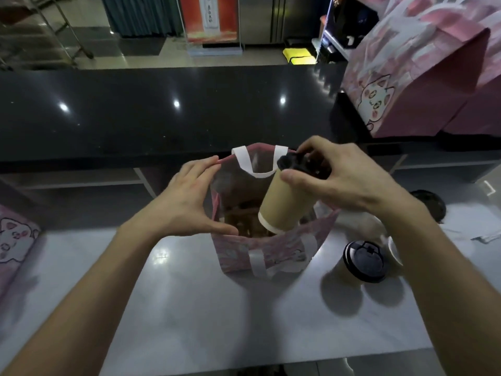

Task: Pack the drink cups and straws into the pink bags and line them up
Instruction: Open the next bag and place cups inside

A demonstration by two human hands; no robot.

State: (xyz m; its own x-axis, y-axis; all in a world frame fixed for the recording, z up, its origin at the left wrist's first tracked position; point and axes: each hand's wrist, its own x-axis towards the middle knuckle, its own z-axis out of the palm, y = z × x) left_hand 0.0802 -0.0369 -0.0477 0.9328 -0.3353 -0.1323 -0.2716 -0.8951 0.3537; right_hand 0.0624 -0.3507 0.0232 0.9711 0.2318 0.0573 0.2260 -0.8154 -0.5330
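Fingers (306, 147) of the right hand (344, 180) curl round the black-lidded top of a tan paper cup (287, 202), thumb on the near side of the lid, pinching it so that the cup hangs tilted, its white-rimmed base lowest and already inside the mouth of the open pink bag (268, 251). That bag stands upright on the pale grey worktop (217, 308) and serves as the landmark for everything else. At the bag's left edge the left hand (187, 202) is spread, fingers straight; its fingertips touch the far left corner of the rim and its thumb lies against the near left corner, holding the mouth wide. A white handle loop (257, 164) rises from the bag's far wall, just left of the cup's lid, and another white strap runs down the near wall. Brown shapes show inside the bag, but I cannot tell what they are. To the right of the bag, near it on the worktop, stands a second cup with a black lid (364, 263), upright. Beyond the bag runs a glossy black counter (162, 109). Far right of the bag, on that counter, stand larger pink bags printed with a cartoon cat (417, 85); far left of the bag another cat-printed pink bag (13, 240) shows at the frame's edge.
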